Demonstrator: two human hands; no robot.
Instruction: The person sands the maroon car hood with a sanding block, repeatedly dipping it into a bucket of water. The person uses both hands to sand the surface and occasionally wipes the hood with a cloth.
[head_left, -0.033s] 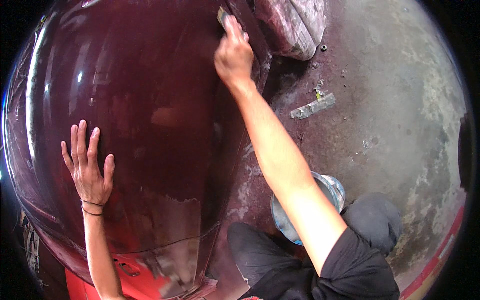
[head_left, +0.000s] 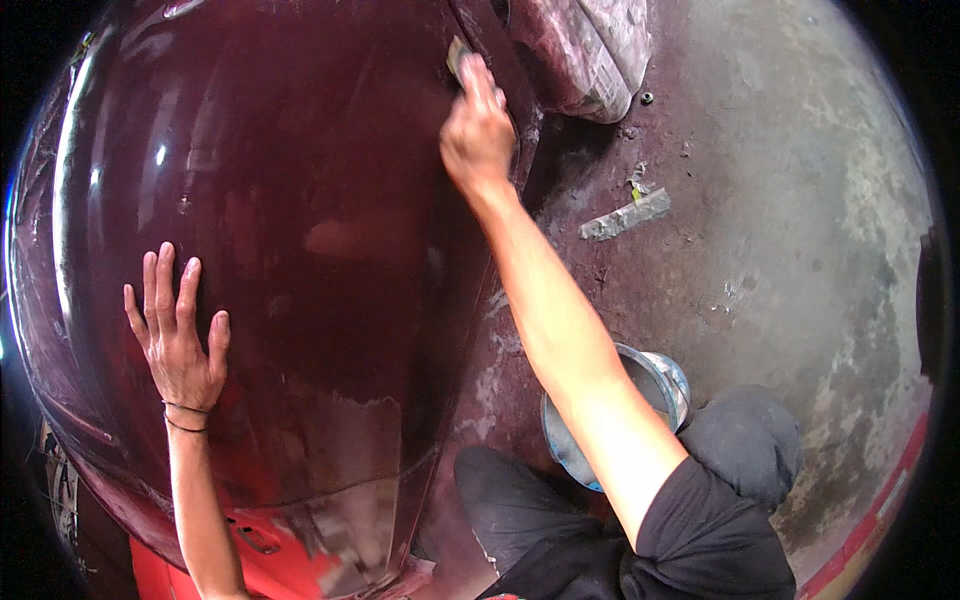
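A large curved maroon car body panel [head_left: 290, 200] fills the left half, glossy and wet-looking, with a scuffed grey and bright red area at its near end. My left hand [head_left: 180, 340] lies flat on it, fingers spread, with dark bands round the wrist. Up at the panel's far right edge, my right hand [head_left: 478, 130] grips a small flat pad [head_left: 457, 57] with a tan side, pressed near the seam. The hand is slightly blurred and hides most of the pad, so its exact kind is unclear.
A blue-rimmed bucket [head_left: 660, 385] stands by my knee [head_left: 740, 445], partly behind my right forearm. On the stained floor lie a crumpled tape strip [head_left: 625, 214] and a small nut-like piece [head_left: 647, 98]. A whitish-smeared maroon part [head_left: 580, 60] juts in at the top.
My right hand and the pad have shifted a little nearer to me and to the right along the panel edge. My left hand stays in place.
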